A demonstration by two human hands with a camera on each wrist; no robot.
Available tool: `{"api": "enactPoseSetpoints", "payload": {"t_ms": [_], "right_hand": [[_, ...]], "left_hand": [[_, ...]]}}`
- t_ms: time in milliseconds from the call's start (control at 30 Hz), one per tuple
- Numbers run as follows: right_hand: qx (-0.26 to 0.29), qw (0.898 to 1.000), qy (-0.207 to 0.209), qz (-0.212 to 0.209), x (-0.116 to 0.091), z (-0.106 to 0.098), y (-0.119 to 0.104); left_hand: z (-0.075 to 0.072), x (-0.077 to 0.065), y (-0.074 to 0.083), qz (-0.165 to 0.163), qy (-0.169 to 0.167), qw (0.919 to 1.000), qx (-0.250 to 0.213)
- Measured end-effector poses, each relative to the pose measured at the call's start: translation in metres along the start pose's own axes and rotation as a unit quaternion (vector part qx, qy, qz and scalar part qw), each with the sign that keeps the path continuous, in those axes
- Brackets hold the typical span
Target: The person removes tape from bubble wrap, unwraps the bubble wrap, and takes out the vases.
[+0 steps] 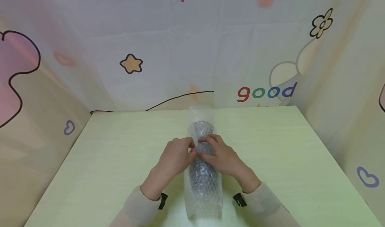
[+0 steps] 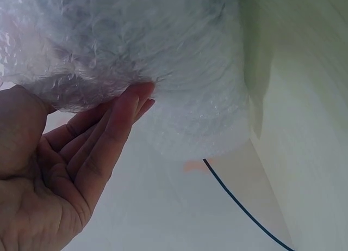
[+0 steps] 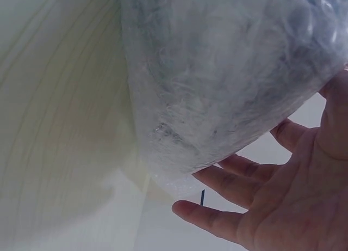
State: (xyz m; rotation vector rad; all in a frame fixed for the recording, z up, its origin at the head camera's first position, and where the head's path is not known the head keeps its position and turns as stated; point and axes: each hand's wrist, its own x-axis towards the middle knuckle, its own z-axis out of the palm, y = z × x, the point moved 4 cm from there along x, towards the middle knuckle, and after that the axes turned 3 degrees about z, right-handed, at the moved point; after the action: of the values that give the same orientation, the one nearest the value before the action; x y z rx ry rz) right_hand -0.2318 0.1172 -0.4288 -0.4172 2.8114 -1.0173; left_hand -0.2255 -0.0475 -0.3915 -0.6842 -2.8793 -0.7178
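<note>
A long, dark object wrapped in clear bubble wrap (image 1: 204,180) lies on the table, its length running away from me. What is inside shows only as a dark grey, bottle-like shape, wider at its near part. My left hand (image 1: 178,155) pinches the bubble wrap along the left side, with thumb and fingertips close together. In the left wrist view its fingers (image 2: 103,136) meet the lower edge of the wrap. My right hand (image 1: 224,156) rests on the package from the right with fingers spread. The right wrist view shows its fingers (image 3: 234,188) touching the wrap (image 3: 190,98).
The pale green table (image 1: 270,146) stretches to both sides of the package. Behind it hangs a light curtain (image 1: 168,66) with printed star, flower and the word "good". The wrap's loose far end reaches the table's back edge.
</note>
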Motion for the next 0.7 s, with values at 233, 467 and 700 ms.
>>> {"api": "enactPoseSetpoints", "payload": {"t_ms": [233,467,700], "right_hand": [[0.004,1.000,-0.002,0.005,0.0002,-0.0008,-0.0016],[0.003,1.000,-0.001,0.013,0.0002,-0.0009,-0.0024],[0.003,1.000,0.000,0.017,-0.0008,-0.0018,-0.0039]], "left_hand": [[-0.0007,0.0010,-0.0033,0.000,-0.009,0.9999,-0.011],[-0.0024,0.0015,-0.0055,0.009,-0.012,0.9995,-0.026],[-0.0036,0.0025,-0.0073,0.008,-0.018,0.9992,-0.035]]}}
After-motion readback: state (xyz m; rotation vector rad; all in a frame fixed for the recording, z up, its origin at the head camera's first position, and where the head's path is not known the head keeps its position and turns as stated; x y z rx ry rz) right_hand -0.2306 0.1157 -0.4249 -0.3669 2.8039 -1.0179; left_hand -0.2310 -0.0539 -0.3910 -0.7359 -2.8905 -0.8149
